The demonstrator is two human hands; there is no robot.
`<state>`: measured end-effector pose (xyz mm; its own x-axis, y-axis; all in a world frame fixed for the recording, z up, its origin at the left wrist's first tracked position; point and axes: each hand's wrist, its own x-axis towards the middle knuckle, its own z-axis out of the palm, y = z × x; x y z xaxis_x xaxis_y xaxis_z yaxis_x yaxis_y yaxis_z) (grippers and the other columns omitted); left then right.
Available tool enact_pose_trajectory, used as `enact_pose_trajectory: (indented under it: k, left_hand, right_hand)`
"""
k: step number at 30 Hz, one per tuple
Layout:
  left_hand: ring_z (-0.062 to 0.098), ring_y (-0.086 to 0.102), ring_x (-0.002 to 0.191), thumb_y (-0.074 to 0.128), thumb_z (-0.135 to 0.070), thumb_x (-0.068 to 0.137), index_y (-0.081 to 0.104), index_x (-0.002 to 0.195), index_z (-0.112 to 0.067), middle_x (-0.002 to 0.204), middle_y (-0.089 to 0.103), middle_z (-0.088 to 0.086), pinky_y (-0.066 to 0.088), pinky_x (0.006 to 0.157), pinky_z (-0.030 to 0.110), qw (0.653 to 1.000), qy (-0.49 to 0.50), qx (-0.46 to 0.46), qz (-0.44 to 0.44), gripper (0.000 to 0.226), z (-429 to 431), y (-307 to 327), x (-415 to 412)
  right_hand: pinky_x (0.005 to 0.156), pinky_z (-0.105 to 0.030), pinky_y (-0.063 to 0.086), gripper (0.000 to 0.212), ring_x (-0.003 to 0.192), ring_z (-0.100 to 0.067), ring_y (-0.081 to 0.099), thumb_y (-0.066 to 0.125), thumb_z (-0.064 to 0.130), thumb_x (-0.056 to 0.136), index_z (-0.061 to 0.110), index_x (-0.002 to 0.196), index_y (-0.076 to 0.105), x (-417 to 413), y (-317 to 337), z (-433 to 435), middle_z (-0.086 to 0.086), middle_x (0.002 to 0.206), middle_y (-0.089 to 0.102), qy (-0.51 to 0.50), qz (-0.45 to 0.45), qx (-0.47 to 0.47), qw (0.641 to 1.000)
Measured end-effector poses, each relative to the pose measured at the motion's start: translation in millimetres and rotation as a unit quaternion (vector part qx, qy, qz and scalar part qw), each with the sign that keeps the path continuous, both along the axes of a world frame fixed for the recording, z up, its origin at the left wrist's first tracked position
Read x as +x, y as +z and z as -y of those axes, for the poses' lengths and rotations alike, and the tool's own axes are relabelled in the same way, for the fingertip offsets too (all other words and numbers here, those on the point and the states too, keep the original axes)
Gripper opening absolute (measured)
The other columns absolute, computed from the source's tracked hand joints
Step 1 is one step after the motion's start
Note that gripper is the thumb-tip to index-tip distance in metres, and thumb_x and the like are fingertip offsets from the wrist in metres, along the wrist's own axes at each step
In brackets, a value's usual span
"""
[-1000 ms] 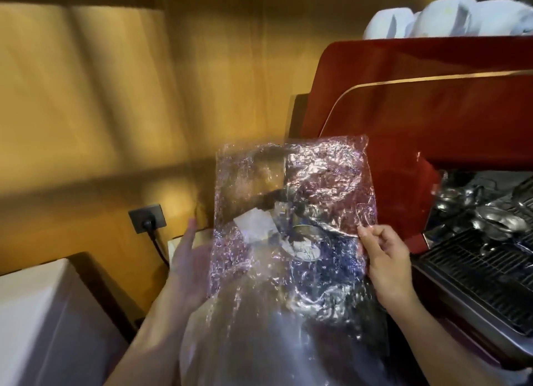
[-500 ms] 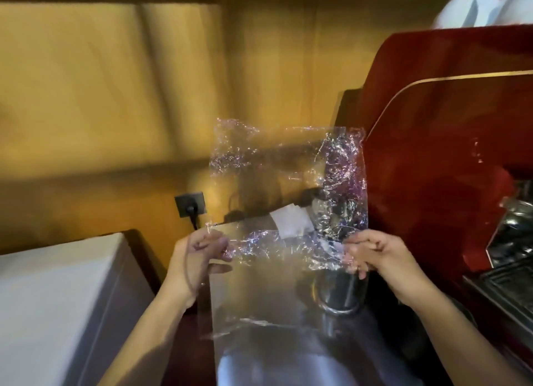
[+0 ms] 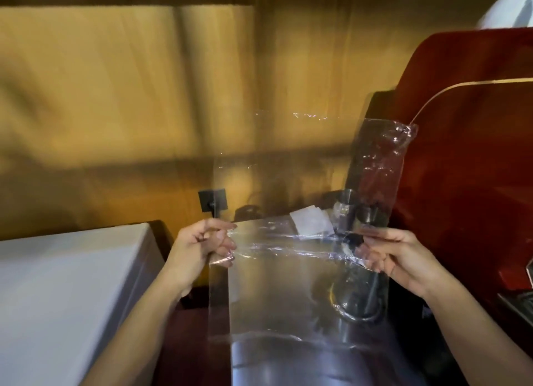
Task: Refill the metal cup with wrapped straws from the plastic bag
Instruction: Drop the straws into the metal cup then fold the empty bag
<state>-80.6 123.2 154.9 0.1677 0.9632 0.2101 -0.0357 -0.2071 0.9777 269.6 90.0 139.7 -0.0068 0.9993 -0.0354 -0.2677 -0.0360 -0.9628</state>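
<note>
Dim amber light, soft motion blur, glare on the plastic bag (image 3: 288, 250).

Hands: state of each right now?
Left hand: closed, pinching the plastic bag's left edge.
Right hand: closed, gripping the bag's right edge.

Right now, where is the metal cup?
In the head view, the metal cup stands right of centre on the steel counter, seen through the clear plastic bag both hands hold, just below the right hand and beside the red machine.
</note>
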Motion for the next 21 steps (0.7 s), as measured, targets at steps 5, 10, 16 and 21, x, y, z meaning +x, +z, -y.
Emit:
enact_pose_trajectory:
  k: [5,10,16,21]
  left_hand:
    - [0.014,0.067,0.058,0.045,0.012,0.086,0.071,0.057,-0.017,0.064,0.072,0.000,0.056,0.049,0.026,1.000,0.003,-0.007,0.000,0.048,3.2,5.5,-2.1]
    - [0.017,0.067,0.066,0.038,-0.002,0.095,0.069,0.082,-0.013,0.073,0.072,0.003,0.057,0.051,0.029,0.992,-0.011,-0.082,0.097,0.035,8.0,1.2,-6.6]
    - [0.029,0.067,0.083,0.072,-0.021,0.071,0.048,0.122,-0.018,0.117,0.062,0.013,0.060,0.052,0.039,0.978,-0.047,-0.174,0.104,0.056,18.9,-4.4,-11.3]
    - [0.021,0.068,0.070,0.070,0.007,0.060,0.046,0.122,-0.011,0.097,0.063,0.010,0.055,0.053,0.031,0.981,0.077,-0.144,0.102,0.070,23.5,-7.5,-5.2]
  right_hand:
    - [0.040,-0.022,0.048,0.036,0.048,-0.017,0.064,0.044,-0.016,0.077,0.003,0.069,0.073,-2.4,1.2,-6.8,-0.015,0.062,0.071,0.036,0.011,0.030,0.999]
    - [0.050,-0.027,0.055,0.037,0.061,-0.019,0.068,0.038,-0.014,0.072,0.001,0.061,0.070,-6.8,4.7,-10.7,-0.013,0.063,0.070,0.033,-0.014,0.047,0.998]
    - [0.065,-0.032,0.058,0.029,0.083,-0.023,0.066,0.052,0.013,0.076,-0.004,0.096,0.063,-7.9,4.7,-7.1,-0.013,0.091,0.068,0.049,-0.023,0.054,0.997]
    - [0.058,-0.020,0.055,0.032,0.065,-0.015,0.067,0.070,0.004,0.061,0.012,0.091,0.070,-13.5,3.0,-2.7,0.002,0.076,0.072,0.031,0.061,0.082,0.994]
